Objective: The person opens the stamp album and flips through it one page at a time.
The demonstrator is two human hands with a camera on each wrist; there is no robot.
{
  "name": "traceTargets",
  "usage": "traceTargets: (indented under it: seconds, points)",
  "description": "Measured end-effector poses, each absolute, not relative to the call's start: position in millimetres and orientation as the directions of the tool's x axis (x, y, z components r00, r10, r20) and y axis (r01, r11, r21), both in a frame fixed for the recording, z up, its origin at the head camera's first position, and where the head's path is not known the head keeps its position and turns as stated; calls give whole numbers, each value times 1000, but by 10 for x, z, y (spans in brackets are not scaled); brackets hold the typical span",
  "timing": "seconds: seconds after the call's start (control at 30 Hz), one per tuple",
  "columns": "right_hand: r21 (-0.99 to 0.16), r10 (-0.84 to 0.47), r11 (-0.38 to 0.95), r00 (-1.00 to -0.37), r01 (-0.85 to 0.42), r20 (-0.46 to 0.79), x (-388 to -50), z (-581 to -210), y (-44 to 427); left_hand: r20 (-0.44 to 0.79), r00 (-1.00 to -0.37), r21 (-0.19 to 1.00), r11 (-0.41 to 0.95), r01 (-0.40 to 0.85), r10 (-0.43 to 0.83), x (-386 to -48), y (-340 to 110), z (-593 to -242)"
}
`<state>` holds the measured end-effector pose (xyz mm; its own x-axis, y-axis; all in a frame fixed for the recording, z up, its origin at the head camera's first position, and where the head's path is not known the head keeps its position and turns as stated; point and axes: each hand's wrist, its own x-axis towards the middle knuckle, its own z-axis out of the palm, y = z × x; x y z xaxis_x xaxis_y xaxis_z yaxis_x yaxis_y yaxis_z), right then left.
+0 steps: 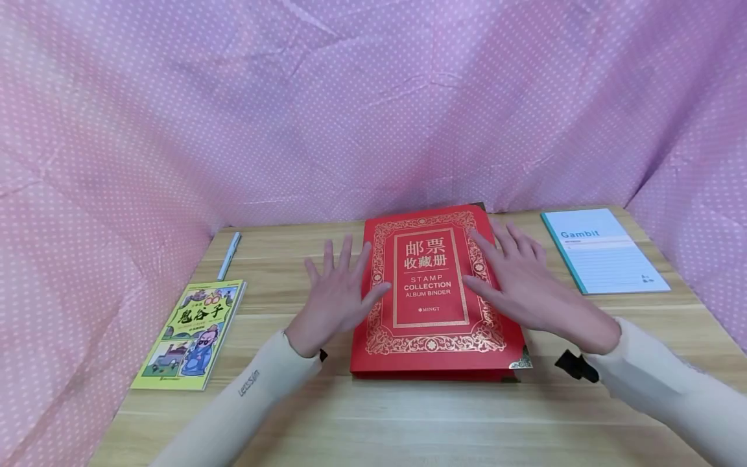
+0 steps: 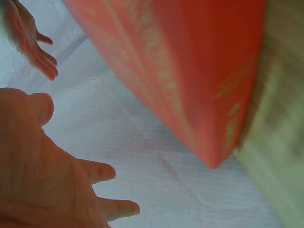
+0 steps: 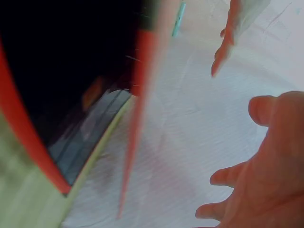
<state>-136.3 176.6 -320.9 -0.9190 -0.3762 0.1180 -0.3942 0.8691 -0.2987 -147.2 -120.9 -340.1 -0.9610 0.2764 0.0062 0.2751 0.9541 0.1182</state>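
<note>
The left hand [image 1: 335, 292] is fully extended, palm down, with fingers straight and spread and the thumb set well away from them; it holds nothing. The right hand [image 1: 525, 285] is in the same state: fingers extended, thumb apart, nothing held. The red stamp album [image 1: 428, 279] lies front cover up near the middle of the wooden table [image 1: 408, 425], between and below the two hands. In the head view the left hand overlaps the album's left edge and the right hand its right edge; both wrist views show a gap between fingers and album, so neither hand is in contact with it. The right wrist view shows the front cover standing apart from the back cover along the right side, with a dark interior between them. A yellow-green book [image 1: 189, 334] lies at the left of the table, with a light-coloured pen [image 1: 229, 255] just beyond its far edge. A notebook [image 1: 607, 253] marked "Gambit" lies at the right, beyond the right hand and apart from the album. Pink dotted cloth [image 1: 373, 117] hangs behind the table.
</note>
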Motion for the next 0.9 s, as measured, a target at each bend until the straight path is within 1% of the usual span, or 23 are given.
traceTargets:
  seconds: [0.13,0.23,0.37,0.5,0.67,0.77,0.83,0.9]
  points:
    - [-358,-365,853,-924,-380,113,-1271,-3334,1913,18,-960,115,953,279,279,-1404,-1303,-3527]
    - [-414,-384,821,-917,-392,107,-1177,-3462,2023,11,-956,129,948,291,292,-1332,-1380,-3628]
    - [-508,-410,765,-908,-395,87,-1038,-3606,2132,-2,-940,211,919,332,340,-1227,-1463,-3747]
    - [-577,-399,720,-910,-385,110,-948,-3693,2200,-13,-929,275,895,352,370,-1172,-1482,-3822]
    - [-609,-387,679,-905,-411,179,-898,-3757,2251,-20,-924,305,882,359,383,-1151,-1454,-3878]
    - [-626,-393,636,-888,-451,240,-891,-3741,2295,-15,-919,319,873,369,394,-1145,-1428,-3890]
    - [-638,-408,587,-863,-499,299,-905,-3706,2325,-17,-915,327,867,376,403,-1146,-1405,-3892]
    - [-648,-434,483,-804,-589,406,-948,-3659,2343,-20,-909,342,857,386,417,-1151,-1375,-3893]
